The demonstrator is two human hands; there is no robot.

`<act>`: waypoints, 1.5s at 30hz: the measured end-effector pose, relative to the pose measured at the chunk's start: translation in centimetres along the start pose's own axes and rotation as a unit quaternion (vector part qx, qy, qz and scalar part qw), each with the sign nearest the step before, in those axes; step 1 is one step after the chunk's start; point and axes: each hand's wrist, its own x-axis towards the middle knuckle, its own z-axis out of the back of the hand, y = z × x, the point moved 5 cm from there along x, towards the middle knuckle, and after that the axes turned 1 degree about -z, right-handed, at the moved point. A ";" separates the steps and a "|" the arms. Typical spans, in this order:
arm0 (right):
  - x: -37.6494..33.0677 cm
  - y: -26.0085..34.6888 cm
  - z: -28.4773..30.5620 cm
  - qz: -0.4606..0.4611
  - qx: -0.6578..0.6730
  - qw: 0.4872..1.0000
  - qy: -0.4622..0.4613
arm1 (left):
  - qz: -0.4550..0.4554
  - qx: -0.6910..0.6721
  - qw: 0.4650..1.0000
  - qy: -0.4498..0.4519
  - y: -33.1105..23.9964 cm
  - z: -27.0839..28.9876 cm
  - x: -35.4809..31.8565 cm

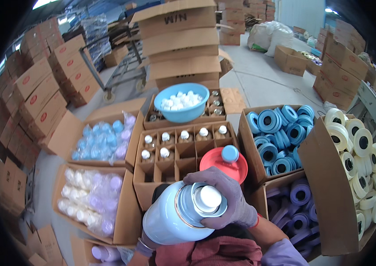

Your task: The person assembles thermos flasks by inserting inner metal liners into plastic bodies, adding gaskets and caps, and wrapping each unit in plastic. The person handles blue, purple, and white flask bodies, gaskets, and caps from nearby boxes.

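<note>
A light blue thermos flask (165,217) is tilted in front of my body. Its white stopper (210,197) stands up inside a light blue collar ring at the neck. My right hand (225,195), in a grey glove, is closed round this collar, thumb on the near side and fingers on the far side. My left hand (149,244), gloved too, supports the flask low on its left; its fingers are mostly hidden behind the body. Just beyond my right hand, a blue cup-shaped cap (230,154) rests on a red round lid-like dish (210,160).
A divided carton (181,170) holds several white-stoppered bottles. Behind it stands a blue basin (183,119) of white stoppers. Cartons of blue rings (268,119), purple rings (301,195) and cream rings (363,142) stand right; bagged blue cups (97,139) and white-purple cups (92,199) left.
</note>
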 end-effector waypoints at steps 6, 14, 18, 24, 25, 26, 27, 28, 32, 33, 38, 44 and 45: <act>4.7 2.7 0.5 -0.021 -0.127 0.989 -0.068 | -0.003 -0.015 1.000 0.005 0.7 -2.4 4.8; 8.5 -2.6 -2.8 -0.081 -0.053 0.995 -0.011 | 0.018 -0.064 0.997 0.028 3.2 -2.7 6.9; 9.8 -4.2 -3.4 -0.006 -0.033 0.999 0.021 | 0.036 -0.087 0.994 0.049 4.4 -1.8 6.7; 10.5 -4.6 -4.0 0.019 0.041 0.994 0.098 | 0.048 -0.088 0.992 0.078 5.4 -1.2 6.7; 10.1 -4.3 -3.8 0.042 0.050 0.994 0.093 | 0.046 -0.085 0.992 0.084 5.2 -0.9 7.1; 9.3 -4.0 -3.6 0.062 0.058 0.993 0.088 | 0.049 -0.082 0.991 0.095 5.3 -0.5 7.0; 8.1 -3.8 -3.1 0.083 0.029 0.994 0.072 | 0.055 -0.082 0.990 0.106 5.6 0.1 7.0; 6.1 -3.8 -2.3 0.078 0.071 0.994 0.011 | 0.055 -0.081 0.987 0.126 5.4 1.0 7.7; -4.2 -5.4 -3.2 0.010 -0.059 0.992 -0.110 | 0.145 -0.062 0.957 0.245 6.0 9.6 11.2; -7.5 -6.4 -3.8 -0.104 -0.086 0.988 -0.070 | 0.129 -0.062 0.947 0.288 5.8 9.3 13.8; -15.1 -10.1 -6.1 -0.170 -0.145 0.904 0.364 | 0.001 0.124 0.940 0.316 -2.7 4.4 15.7; -6.2 -20.9 14.9 -0.168 -0.391 0.904 -0.039 | -0.004 0.173 0.897 0.407 -3.3 -2.0 9.8; -7.5 -25.0 20.1 -0.202 -0.446 0.868 -0.080 | -0.003 0.151 0.897 0.416 -3.8 -1.4 10.6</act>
